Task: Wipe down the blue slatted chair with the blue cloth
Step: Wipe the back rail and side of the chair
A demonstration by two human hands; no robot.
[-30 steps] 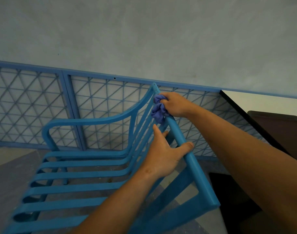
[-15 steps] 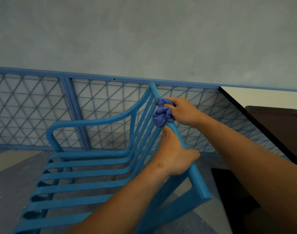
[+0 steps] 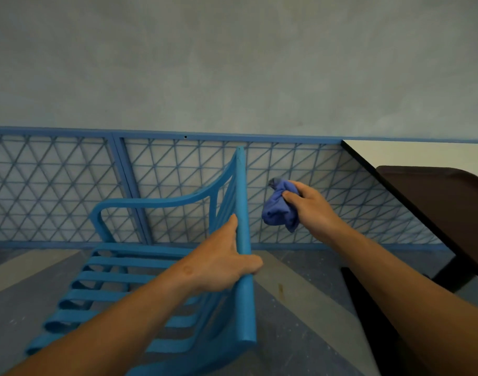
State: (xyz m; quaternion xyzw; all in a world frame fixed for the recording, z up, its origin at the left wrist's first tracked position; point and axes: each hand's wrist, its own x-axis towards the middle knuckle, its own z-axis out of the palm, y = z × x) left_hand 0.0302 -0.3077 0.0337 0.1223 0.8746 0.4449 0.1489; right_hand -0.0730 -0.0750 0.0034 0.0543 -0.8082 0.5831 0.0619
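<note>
left hand [image 3: 221, 263] grips chair [image 3: 243, 202]; right hand [image 3: 312, 210] clutches cloth [image 3: 278, 210] near lattice fence [image 3: 55, 185], seemingly untouched.

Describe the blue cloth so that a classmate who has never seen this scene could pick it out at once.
Find the blue slatted chair before the lattice fence. Just right of its top rail, the right hand holds the blue cloth: bunched, soft, purplish, unlike the hard paint around it.

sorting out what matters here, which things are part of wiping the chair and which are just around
Part of the job: chair, cloth, left hand gripping the chair's top rail, right hand holding the cloth clear of the chair.

Just around: railing, dark table.
</note>
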